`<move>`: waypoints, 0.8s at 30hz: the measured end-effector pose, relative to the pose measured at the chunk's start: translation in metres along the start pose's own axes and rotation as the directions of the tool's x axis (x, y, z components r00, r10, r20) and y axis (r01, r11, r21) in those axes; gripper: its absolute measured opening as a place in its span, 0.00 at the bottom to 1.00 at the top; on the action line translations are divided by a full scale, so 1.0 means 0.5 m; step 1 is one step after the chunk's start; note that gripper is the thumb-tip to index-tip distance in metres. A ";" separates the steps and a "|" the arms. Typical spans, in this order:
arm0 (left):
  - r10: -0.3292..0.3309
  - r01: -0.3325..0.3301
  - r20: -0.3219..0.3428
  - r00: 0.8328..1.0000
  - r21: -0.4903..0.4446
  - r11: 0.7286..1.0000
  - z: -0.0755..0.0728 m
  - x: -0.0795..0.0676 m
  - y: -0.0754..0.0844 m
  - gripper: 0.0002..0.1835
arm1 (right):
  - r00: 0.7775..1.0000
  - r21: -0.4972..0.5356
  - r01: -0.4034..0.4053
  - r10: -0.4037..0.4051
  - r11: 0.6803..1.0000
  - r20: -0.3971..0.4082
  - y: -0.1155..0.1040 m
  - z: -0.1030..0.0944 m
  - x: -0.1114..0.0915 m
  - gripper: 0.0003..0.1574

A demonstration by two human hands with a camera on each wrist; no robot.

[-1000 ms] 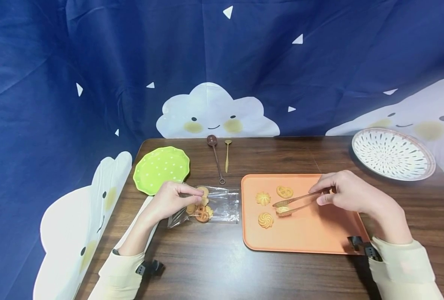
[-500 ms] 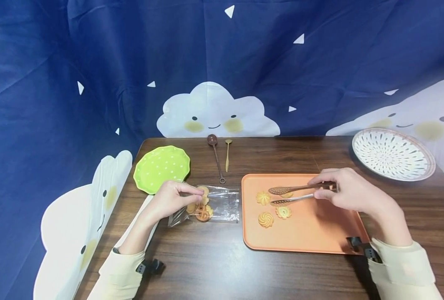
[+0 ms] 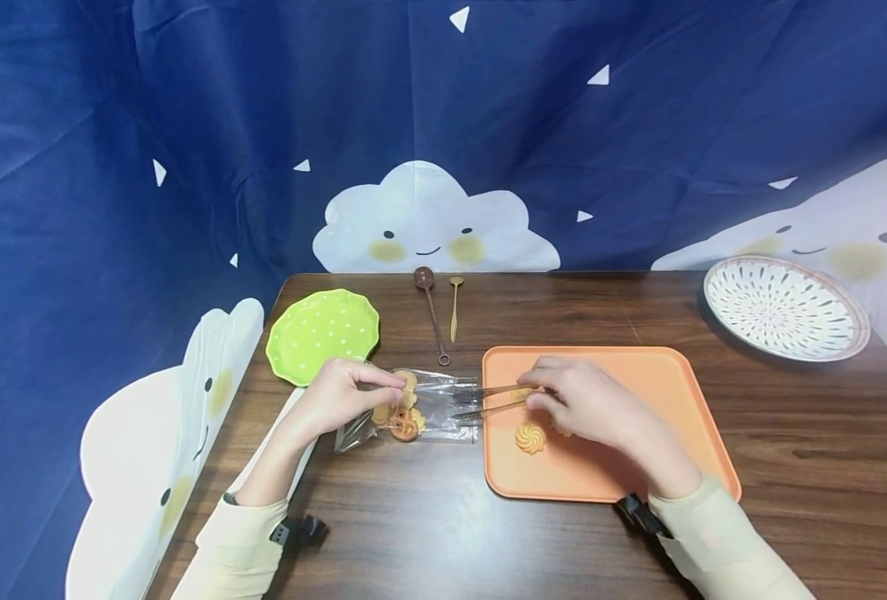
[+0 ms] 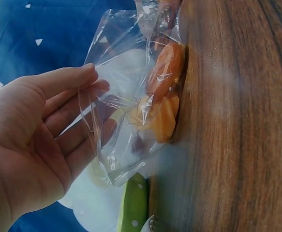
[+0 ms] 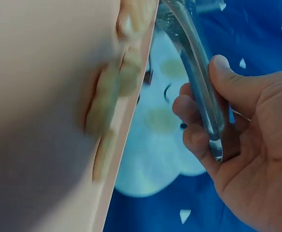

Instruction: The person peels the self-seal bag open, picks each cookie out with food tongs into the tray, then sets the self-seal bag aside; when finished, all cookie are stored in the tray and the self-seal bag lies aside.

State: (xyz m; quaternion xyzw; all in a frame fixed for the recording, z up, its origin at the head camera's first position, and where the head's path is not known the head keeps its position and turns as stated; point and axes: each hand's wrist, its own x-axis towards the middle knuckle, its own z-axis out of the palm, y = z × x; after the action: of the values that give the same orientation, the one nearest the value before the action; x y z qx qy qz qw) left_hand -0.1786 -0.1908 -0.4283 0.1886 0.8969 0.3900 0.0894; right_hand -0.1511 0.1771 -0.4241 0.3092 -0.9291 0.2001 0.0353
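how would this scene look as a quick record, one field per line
left hand: pinches the clear bag
right hand: holds the tongs
tong tips: at the bag's tray-side end; inside or above, cannot tell
bag contents: several cookies
orange tray: more cookies, partly hidden
further back, left to right: green plate, brown spoon, gold spoon, patterned plate

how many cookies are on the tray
4: in the right wrist view, one cookie at the top, a second below, a third lower left, a fourth lowest. In the head view, the right hand hides some.
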 end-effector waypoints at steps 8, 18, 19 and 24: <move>0.023 -0.023 0.004 1.000 -0.009 1.000 0.002 -0.001 0.001 0.09 | 0.998 -0.023 0.056 -0.055 0.998 0.041 -0.052 0.033 0.027 0.15; 0.030 -0.030 0.002 1.000 0.022 0.999 0.002 -0.002 0.000 0.08 | 0.991 -0.064 0.127 -0.128 0.990 -0.024 -0.092 0.056 0.045 0.11; 0.027 -0.027 0.003 1.000 0.023 0.999 0.002 -0.003 0.001 0.08 | 0.991 -0.066 0.130 -0.132 0.989 -0.026 -0.094 0.056 0.045 0.11; 0.025 -0.025 0.012 1.000 0.029 0.999 0.001 -0.002 0.001 0.08 | 0.993 -0.066 0.114 -0.116 0.991 -0.025 -0.094 0.054 0.046 0.09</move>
State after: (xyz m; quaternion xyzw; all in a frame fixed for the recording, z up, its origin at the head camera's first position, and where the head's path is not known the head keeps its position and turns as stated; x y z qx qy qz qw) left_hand -0.1774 -0.1905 -0.4283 0.2034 0.8995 0.3768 0.0871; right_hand -0.1403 0.1196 -0.4281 0.3581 -0.9150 0.1721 0.0699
